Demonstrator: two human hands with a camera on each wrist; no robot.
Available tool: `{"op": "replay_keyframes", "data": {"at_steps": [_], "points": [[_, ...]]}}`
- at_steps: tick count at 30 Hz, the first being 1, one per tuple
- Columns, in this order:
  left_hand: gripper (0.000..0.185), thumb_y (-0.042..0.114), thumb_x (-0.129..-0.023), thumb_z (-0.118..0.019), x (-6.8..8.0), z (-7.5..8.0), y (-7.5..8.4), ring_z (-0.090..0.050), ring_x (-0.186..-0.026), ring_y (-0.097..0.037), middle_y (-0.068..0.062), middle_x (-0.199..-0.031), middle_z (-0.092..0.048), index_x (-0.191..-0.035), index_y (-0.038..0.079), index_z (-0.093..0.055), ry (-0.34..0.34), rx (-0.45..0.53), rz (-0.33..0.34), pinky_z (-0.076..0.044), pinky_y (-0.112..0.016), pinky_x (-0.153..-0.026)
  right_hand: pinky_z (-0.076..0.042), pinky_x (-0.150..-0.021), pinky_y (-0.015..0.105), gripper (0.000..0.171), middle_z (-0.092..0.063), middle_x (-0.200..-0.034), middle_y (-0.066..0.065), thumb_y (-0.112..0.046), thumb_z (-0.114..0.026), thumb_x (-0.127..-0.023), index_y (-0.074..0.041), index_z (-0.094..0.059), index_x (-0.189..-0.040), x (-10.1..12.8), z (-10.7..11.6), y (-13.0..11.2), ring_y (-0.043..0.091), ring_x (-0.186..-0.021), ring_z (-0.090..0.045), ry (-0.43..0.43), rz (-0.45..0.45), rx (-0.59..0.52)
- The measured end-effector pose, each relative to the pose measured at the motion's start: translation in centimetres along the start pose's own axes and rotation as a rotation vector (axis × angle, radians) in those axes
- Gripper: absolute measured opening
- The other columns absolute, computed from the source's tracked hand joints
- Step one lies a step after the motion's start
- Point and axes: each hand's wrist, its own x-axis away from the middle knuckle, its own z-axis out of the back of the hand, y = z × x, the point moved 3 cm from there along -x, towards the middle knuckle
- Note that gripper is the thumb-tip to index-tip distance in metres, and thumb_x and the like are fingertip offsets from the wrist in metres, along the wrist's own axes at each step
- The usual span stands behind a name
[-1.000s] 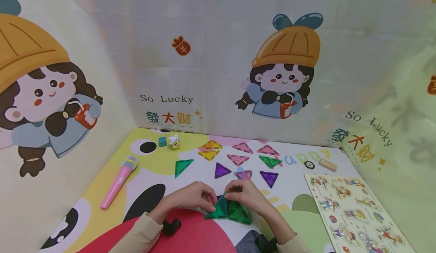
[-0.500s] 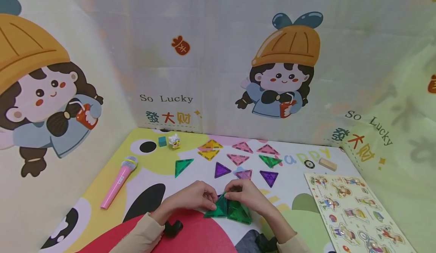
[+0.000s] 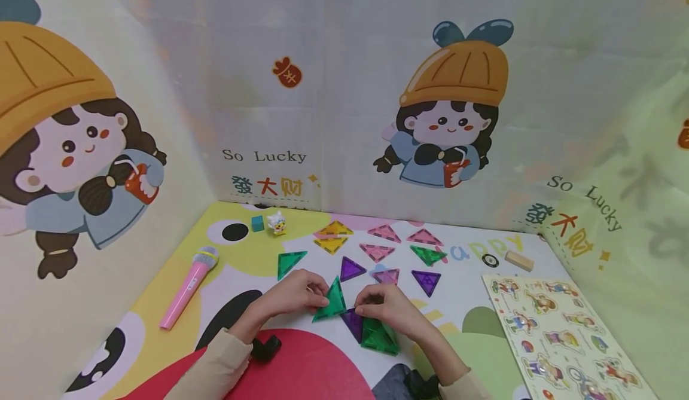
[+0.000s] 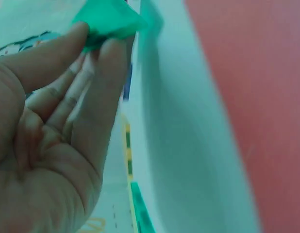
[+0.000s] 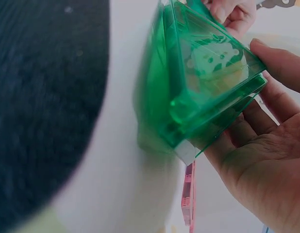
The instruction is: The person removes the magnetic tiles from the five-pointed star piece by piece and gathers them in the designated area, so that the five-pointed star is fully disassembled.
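Note:
My left hand [image 3: 295,292] pinches a green triangular magnetic tile [image 3: 333,303] between thumb and index finger, held to the left of a small tile structure. In the left wrist view, the same tile [image 4: 108,22] shows at the fingertips. My right hand [image 3: 389,307] holds the top of the structure, whose near side is green triangular tiles [image 3: 379,337] leaning together. Thumb and fingers sit at the peak of these green tiles [image 5: 213,63] in the right wrist view. A purple triangular tile [image 3: 352,326] shows at the structure's left side.
Several loose triangular tiles lie beyond the hands, among them a purple tile [image 3: 352,269], a green tile [image 3: 290,263] and a yellow tile [image 3: 334,229]. A pink toy microphone [image 3: 189,288] lies left. A picture board [image 3: 562,334], wooden block [image 3: 519,260] and small figurine [image 3: 277,223] are also on the table.
My left hand has moved up and left, pulling a green tile away from the structure. The purple tile behind it now shows. My right hand stays at the peak.

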Motion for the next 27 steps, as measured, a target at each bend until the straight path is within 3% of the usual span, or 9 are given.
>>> {"op": "replay_keyframes", "data": {"at_steps": [6,12,20,27], "points": [[0.015,0.021,-0.088,-0.075,-0.5,2.2,-0.8,-0.065,-0.065,-0.014,-0.001,-0.083,-0.07,-0.097,0.009,-0.072,0.152,-0.035,0.079,-0.055,-0.028,-0.066,-0.051,-0.078,0.023,0.011,-0.069,-0.095,0.002,-0.023,-0.07,-0.092,-0.012,-0.073,-0.094,0.0,0.1,0.0,0.014,-0.085,-0.061,0.004,-0.013,-0.008],[0.017,0.017,-0.087,-0.076,-1.2,3.6,-1.8,-0.061,-0.068,-0.012,0.0,-0.082,-0.07,-0.101,0.008,-0.075,0.276,-0.169,0.156,-0.052,-0.027,-0.065,-0.051,-0.078,0.023,0.011,-0.069,-0.095,0.003,-0.023,-0.071,-0.092,-0.012,-0.073,-0.094,0.0,-0.1,0.1,0.014,-0.085,-0.06,0.0,-0.017,-0.021],[0.017,0.015,-0.088,-0.074,-1.8,4.0,-1.4,-0.057,-0.078,-0.016,-0.003,-0.088,-0.071,-0.102,0.008,-0.077,0.391,-0.384,0.186,-0.048,-0.03,-0.07,-0.051,-0.077,0.023,0.012,-0.069,-0.094,0.004,-0.023,-0.071,-0.092,-0.012,-0.073,-0.093,0.0,-0.3,0.3,0.013,-0.084,-0.061,0.008,-0.01,-0.007],[0.016,0.008,-0.09,-0.068,-1.5,3.6,-0.8,-0.064,-0.093,-0.023,-0.01,-0.106,-0.074,-0.104,0.006,-0.076,0.461,-0.513,0.169,-0.055,-0.043,-0.086,-0.052,-0.076,0.023,0.013,-0.069,-0.093,0.004,-0.024,-0.071,-0.092,-0.012,-0.073,-0.094,0.1,-0.3,0.5,0.013,-0.084,-0.061,0.008,-0.01,-0.001]]}}
